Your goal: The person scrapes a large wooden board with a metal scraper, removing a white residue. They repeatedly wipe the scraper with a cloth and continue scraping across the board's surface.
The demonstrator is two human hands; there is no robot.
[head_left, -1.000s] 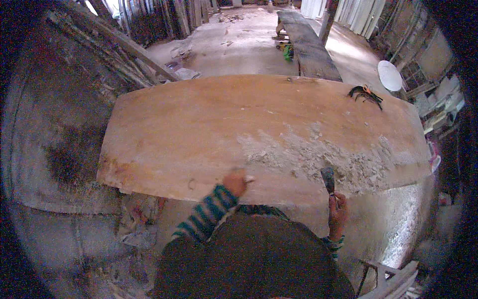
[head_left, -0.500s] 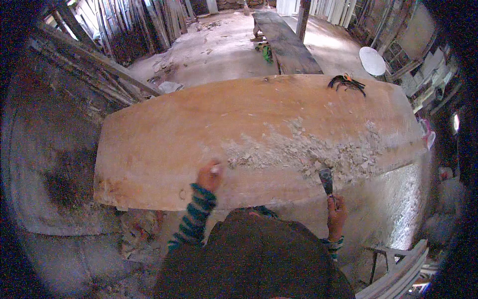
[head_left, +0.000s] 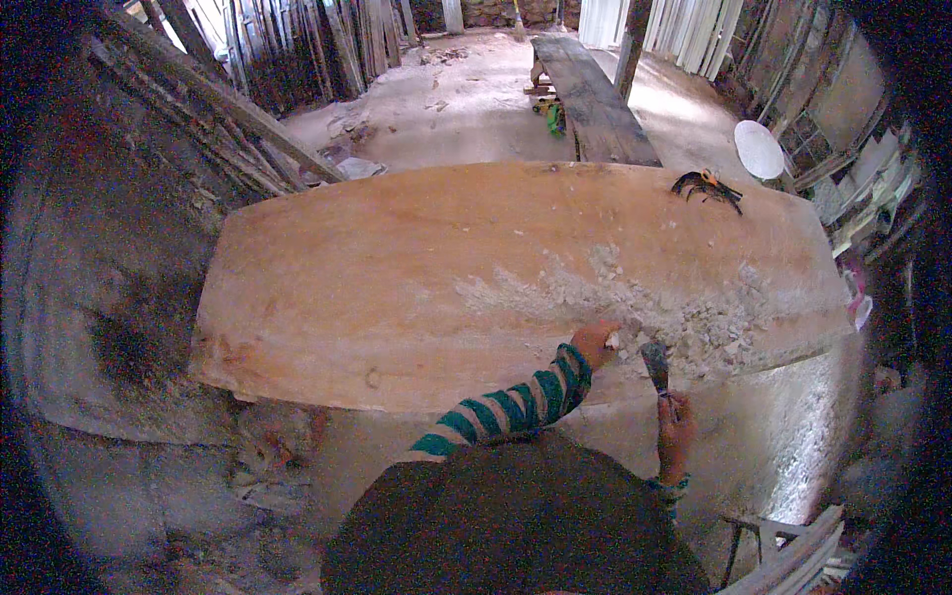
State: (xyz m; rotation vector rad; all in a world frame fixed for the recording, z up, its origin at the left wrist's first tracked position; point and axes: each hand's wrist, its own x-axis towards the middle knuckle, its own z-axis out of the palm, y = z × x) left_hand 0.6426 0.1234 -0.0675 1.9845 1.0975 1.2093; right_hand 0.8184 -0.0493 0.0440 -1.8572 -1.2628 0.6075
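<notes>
- Fingers of the right hand [head_left: 676, 426], head view: closed about the handle of a scraper [head_left: 654, 365], blade pointing away from the person.
- Fingers of the left hand [head_left: 591, 344]: curled in, with a small pale piece [head_left: 612, 341] at their tips; its kind cannot be told from where I stand.
- Scraper position: blade at the near edge of a spread of pale crumbs [head_left: 709, 322], right of centre on the tan wooden surface [head_left: 327, 268]. Whether it bears on the wood cannot be confirmed.
- Left hand position: just left of the blade, beside the crumbs. Contact with the surface is not clear.
- Also noted: a black item with an orange part [head_left: 707, 188] lies near the far edge, well apart from both hands.
- Handling, in my judgement: keep the blade low and its edge even, so that it slides under the crumbs rather than digs into the wood.
- Use short, light strokes; a hard push could scatter loose bits over the near edge.
- Keep the left fingers out of the blade's path, since the gap there is small.
</notes>
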